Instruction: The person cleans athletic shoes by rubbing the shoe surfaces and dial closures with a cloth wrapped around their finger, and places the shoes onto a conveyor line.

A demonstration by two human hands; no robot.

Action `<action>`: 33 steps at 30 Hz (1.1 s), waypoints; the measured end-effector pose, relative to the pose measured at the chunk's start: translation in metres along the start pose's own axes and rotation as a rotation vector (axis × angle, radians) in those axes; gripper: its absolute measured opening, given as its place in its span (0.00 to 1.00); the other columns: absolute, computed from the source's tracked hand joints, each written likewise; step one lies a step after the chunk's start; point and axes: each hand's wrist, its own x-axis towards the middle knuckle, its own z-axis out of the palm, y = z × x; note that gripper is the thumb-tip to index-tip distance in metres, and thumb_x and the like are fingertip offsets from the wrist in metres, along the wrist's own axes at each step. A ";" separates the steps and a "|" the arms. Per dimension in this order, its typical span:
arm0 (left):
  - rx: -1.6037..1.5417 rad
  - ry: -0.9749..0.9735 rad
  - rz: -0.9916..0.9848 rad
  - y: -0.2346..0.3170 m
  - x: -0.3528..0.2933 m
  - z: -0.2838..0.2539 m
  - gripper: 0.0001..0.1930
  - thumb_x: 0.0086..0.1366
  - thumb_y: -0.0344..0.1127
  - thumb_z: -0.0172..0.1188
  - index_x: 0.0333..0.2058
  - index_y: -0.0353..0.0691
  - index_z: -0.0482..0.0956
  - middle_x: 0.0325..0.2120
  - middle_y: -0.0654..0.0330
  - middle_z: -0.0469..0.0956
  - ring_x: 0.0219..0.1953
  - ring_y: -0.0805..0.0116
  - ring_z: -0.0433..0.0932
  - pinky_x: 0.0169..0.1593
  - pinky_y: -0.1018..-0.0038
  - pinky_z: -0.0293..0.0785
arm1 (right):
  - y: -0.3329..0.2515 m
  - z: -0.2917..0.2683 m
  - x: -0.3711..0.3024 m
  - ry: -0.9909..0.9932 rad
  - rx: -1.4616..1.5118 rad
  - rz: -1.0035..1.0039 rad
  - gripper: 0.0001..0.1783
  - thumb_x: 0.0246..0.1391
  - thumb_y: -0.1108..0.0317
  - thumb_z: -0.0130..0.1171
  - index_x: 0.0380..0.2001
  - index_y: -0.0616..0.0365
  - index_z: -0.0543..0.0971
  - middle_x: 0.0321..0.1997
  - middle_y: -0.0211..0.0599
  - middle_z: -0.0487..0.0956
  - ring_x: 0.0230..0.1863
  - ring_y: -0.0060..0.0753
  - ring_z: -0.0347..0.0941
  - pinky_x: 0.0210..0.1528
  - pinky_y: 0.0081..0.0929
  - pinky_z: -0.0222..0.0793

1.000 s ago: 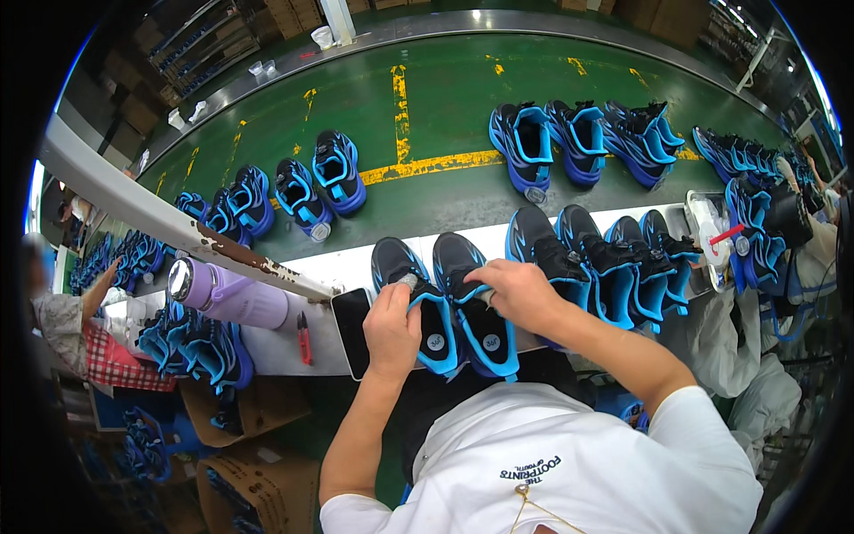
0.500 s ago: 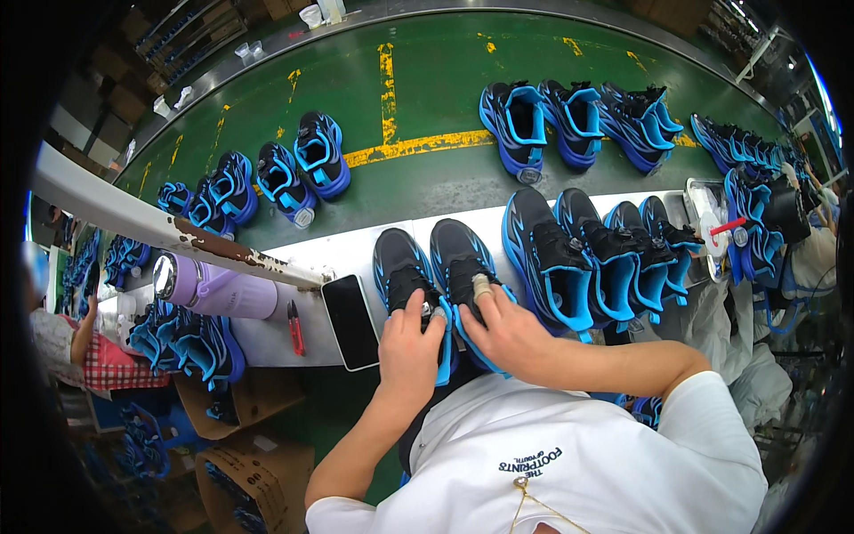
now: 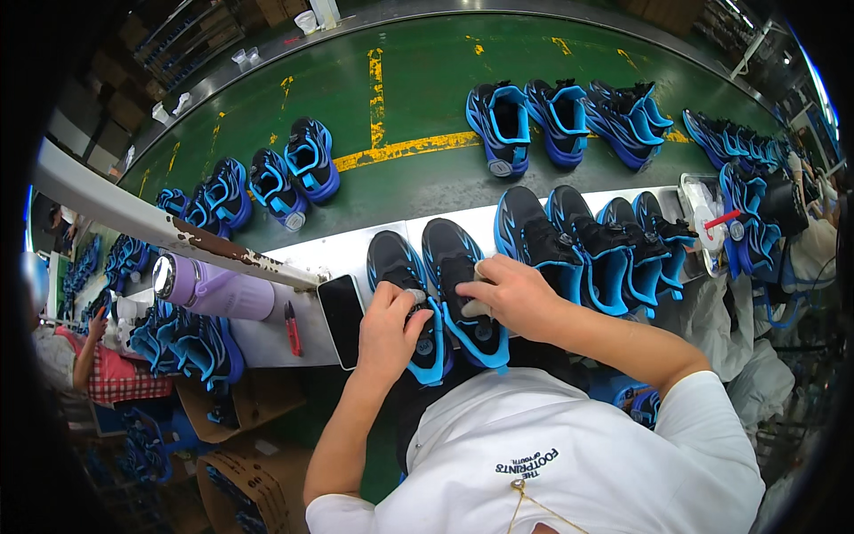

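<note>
Along the near edge of the surface (image 3: 267, 351), right of the phone (image 3: 342, 320), the left shoe (image 3: 398, 266) and right shoe (image 3: 450, 256) stand side by side. Bent fingers of the left hand (image 3: 386, 322) and right hand (image 3: 516, 298) work over their openings; whether pinching anything, I cannot tell. Adjusting the uppers seems in hand; next calls for even, gentle pressure

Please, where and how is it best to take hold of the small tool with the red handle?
Probably by its red handle, with the left hand coming from the near edge of the bench: the tool lies flat, handle toward that edge, narrow dark tip pointing away.
</note>
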 end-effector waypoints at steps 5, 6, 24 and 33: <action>-0.152 0.021 0.039 -0.004 -0.003 -0.004 0.12 0.52 0.28 0.68 0.35 0.32 0.78 0.29 0.55 0.73 0.28 0.59 0.73 0.33 0.68 0.71 | 0.001 -0.013 0.006 -0.008 -0.032 0.037 0.15 0.43 0.68 0.66 0.39 0.55 0.83 0.32 0.36 0.73 0.38 0.43 0.71 0.41 0.35 0.71; -0.240 -0.063 -0.095 0.000 0.001 -0.009 0.13 0.52 0.28 0.68 0.37 0.33 0.79 0.28 0.57 0.73 0.25 0.63 0.72 0.30 0.72 0.70 | 0.000 -0.019 0.008 -0.105 0.093 0.044 0.14 0.42 0.69 0.66 0.36 0.56 0.83 0.32 0.35 0.73 0.37 0.43 0.72 0.41 0.34 0.71; -0.436 -0.174 -0.140 -0.009 0.005 -0.003 0.12 0.52 0.28 0.68 0.33 0.33 0.74 0.23 0.65 0.64 0.23 0.77 0.63 0.28 0.79 0.61 | 0.012 -0.032 0.004 -0.176 0.047 0.118 0.13 0.49 0.64 0.64 0.39 0.53 0.82 0.32 0.35 0.77 0.34 0.43 0.76 0.36 0.37 0.72; -0.068 0.114 0.104 0.033 0.000 -0.001 0.10 0.56 0.28 0.62 0.37 0.32 0.77 0.26 0.55 0.73 0.29 0.64 0.70 0.36 0.73 0.68 | 0.021 -0.039 -0.003 -0.215 0.276 0.114 0.16 0.47 0.62 0.65 0.41 0.50 0.82 0.32 0.37 0.75 0.37 0.46 0.75 0.41 0.39 0.71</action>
